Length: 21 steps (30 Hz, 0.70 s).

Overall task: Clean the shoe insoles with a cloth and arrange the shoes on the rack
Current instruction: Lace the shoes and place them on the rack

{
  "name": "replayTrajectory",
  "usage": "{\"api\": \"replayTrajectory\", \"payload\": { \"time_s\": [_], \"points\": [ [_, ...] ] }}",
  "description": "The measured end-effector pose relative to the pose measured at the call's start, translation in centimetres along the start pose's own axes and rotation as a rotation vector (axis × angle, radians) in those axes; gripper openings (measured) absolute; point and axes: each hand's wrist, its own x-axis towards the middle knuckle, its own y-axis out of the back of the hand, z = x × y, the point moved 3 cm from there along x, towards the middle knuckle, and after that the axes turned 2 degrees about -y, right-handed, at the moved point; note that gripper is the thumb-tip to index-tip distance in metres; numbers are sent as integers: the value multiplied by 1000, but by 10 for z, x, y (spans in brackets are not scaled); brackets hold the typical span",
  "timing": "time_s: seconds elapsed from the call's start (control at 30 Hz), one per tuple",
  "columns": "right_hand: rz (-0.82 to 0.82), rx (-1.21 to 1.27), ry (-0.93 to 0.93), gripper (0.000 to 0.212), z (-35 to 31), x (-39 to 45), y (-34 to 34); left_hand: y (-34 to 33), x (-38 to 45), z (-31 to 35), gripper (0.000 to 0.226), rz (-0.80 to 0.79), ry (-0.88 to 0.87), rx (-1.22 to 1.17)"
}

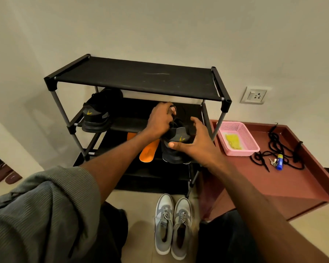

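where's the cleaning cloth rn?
Head view, right side: the yellow cloth lies inside the pink basket on the reddish-brown table, just right of the shoe rack. Neither hand touches it.

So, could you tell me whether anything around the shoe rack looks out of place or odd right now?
Yes: an orange insole lies loose on a lower shelf of the rack, outside any shoe. Black laces sprawl tangled on the red table beside keys. The grey sneakers sit on the floor, not on the rack.
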Motion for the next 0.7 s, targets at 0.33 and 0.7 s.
{"api": "replayTrajectory", "payload": {
  "time_s": [0.33, 0.7],
  "points": [
    [-38, 275, 87, 141, 39, 12, -14, 52, -40, 17, 23, -351, -461, 381],
    [132, 229, 289, 104, 28, 18, -14, 38, -38, 41, 35, -406, -438, 610]
  ]
}}
